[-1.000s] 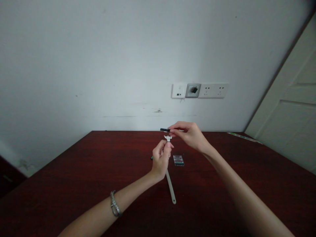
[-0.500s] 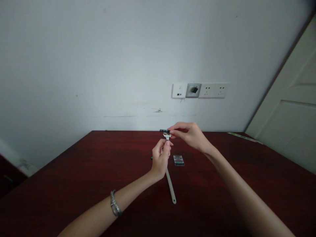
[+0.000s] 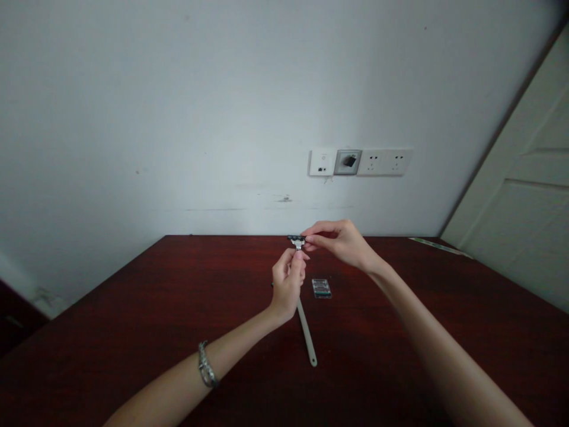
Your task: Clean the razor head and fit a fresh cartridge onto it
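Note:
My left hand [image 3: 287,287] is closed around a razor just below its silver neck [image 3: 297,244]. From under that hand the razor's long pale grey handle [image 3: 306,335] slants toward me, ending in a small hole. A black blade cartridge [image 3: 295,238] sits across the top of the neck, the two touching. Thumb and fingers of my right hand [image 3: 341,244] pinch the cartridge's right end. Whether the cartridge is locked on, I cannot tell. A clear plastic blade case [image 3: 321,288] with a green strip lies on the table, right of my left hand.
The dark red wooden table [image 3: 178,308] reaches back to a pale wall with switches and sockets [image 3: 382,162]. Near its back right corner lies a thin printed strip [image 3: 440,247]. A pale door [image 3: 533,172] stands at the right.
The silver neck of the razor has come up against the black cartridge, closing the gap between them. My left hand has shifted slightly left; my right hand has barely moved.

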Tool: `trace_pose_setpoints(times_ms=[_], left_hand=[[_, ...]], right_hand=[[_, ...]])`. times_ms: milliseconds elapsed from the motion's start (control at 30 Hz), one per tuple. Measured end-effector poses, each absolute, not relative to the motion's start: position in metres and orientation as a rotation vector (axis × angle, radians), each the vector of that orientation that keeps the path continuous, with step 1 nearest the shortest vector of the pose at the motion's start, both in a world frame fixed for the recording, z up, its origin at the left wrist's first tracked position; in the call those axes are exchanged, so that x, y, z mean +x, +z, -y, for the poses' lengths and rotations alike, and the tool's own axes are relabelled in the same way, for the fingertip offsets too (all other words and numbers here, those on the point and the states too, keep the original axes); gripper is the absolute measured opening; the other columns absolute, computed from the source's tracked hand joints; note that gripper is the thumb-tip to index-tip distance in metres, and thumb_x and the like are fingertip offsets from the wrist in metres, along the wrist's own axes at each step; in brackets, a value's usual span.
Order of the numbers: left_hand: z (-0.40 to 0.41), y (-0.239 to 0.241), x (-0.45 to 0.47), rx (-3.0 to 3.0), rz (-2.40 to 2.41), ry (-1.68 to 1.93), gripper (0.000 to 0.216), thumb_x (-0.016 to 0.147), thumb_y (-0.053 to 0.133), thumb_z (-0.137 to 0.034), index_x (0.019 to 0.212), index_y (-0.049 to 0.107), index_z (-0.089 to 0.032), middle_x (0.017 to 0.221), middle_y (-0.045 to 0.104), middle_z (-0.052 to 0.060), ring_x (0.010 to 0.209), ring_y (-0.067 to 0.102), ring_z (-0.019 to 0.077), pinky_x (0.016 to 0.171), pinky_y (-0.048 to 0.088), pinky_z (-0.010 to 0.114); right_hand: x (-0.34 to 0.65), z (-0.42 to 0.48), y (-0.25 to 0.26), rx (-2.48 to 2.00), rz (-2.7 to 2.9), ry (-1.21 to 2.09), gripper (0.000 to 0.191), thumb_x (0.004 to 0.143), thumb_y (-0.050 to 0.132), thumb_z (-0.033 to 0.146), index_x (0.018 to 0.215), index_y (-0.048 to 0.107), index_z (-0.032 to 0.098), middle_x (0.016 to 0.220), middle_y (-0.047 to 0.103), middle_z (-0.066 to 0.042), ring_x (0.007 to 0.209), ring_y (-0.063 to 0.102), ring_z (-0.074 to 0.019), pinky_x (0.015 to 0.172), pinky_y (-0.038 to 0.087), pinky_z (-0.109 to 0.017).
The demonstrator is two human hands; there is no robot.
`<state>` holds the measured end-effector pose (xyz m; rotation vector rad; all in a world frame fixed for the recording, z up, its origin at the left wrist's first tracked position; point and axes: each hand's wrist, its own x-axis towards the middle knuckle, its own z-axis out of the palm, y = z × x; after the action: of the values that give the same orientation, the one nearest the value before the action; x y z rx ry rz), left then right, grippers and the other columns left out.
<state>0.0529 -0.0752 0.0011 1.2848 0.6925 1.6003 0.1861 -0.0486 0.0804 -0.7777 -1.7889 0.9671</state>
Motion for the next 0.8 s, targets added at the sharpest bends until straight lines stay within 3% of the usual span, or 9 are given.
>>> trace_pose_setpoints(times_ms=[800], left_hand=[[0.0777,0.002,0.0565,1.305,-0.756,1.652,0.035,0.084,0.05,-0.051,0.079,0.053,-0.016,0.056,0.035,-0.006,0.043,0.029,0.0042,0.039,0.024,0.017]], right_hand=[[0.1848,0.0446,0.077,-0.73,1.776,1.004,0.02,0.07,0.07,0.033,0.078,0.07,0.015,0.072,0.069,-0.003,0.065,0.065,-0.0137,0.07,0.056,-0.032]])
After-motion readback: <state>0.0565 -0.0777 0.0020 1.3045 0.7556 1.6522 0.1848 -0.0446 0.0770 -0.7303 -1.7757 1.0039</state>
